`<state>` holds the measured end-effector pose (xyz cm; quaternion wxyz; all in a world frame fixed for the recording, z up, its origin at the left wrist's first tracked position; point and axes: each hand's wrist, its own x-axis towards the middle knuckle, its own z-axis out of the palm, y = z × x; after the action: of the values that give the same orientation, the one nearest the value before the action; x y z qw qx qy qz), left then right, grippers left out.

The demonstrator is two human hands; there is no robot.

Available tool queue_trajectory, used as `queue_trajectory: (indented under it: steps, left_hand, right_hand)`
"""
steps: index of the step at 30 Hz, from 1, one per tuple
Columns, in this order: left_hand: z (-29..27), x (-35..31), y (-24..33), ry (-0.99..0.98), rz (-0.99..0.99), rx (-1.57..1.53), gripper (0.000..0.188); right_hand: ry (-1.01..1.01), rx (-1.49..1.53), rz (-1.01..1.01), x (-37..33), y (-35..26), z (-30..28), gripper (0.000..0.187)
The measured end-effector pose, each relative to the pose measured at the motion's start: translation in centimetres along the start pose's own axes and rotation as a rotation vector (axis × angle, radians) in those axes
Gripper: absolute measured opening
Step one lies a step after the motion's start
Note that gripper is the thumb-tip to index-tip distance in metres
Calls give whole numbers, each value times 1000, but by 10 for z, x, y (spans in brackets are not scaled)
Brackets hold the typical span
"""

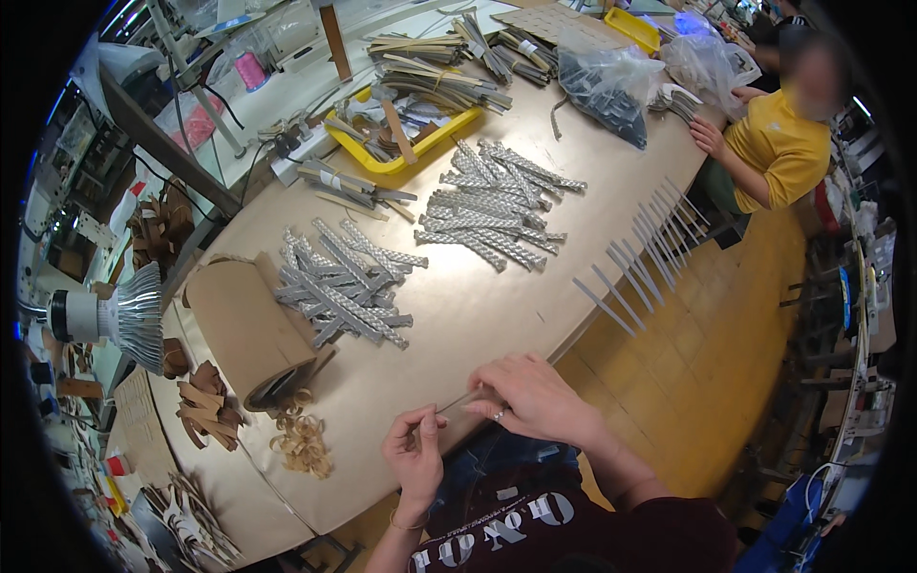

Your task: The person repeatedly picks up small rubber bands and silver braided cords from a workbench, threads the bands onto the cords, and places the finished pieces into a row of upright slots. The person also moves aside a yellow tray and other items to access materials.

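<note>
Near the table's front edge, my left hand (416,451) and my right hand (537,398) are closed in pinches on a thin greyish strip (458,402). The strip stretches between my fingertips, seen nearly edge-on, and its right part is hidden by my fingers. Beyond my hands lies a pile of silver braided straps (487,210). Another pile, to the left, mixes braided straps with flat grey strips (342,282). Several narrow grey strips (638,272) lie in a row along the table's right edge, their ends overhanging it.
A brown cardboard roll (250,329) stands left, with curled tan shavings (302,447) and brown scraps (207,406) beside it. Farther back are a yellow tray (387,164), bundled strips (435,81) and a plastic bag (604,95). A person in yellow (778,153) works at the far right.
</note>
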<state>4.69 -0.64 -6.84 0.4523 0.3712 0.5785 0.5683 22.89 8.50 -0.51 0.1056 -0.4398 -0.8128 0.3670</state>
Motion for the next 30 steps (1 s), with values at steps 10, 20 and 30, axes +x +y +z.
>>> queue_trajectory:
  steps: [10, 20, 30]
  left_hand:
    - [11, 5, -1, -10, 23, 79, 11]
    - [22, 39, 81, -347, 235, -69, 27]
    - [62, 63, 181, -909, 803, -1095, 28]
  right_hand:
    - [23, 69, -108, 9, 6, 20, 25]
    - [149, 658, 167, 51, 62, 20, 18]
    - [163, 832, 303, 53, 62, 22, 20]
